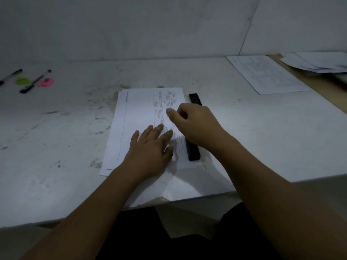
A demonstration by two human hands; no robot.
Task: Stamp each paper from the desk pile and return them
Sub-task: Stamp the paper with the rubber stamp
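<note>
Bench (253, 137): white top, matt, scuffed, smeared with grey-black marks. Front edge chipped, with a tan core showing at the break.
Paper pile (139, 109): matt white sheets with fine print, smooth and flat.
Black bar (194, 152): looks like hard plastic, smooth, with a faint sheen on the top face.
Pens (35, 81): black plastic caps and tips (barrels too small and blurred to judge).
Board (319, 85) at the right: bare wood tone, matt.
Wall (131, 25): white panel, matt, lightly mottled.
</note>
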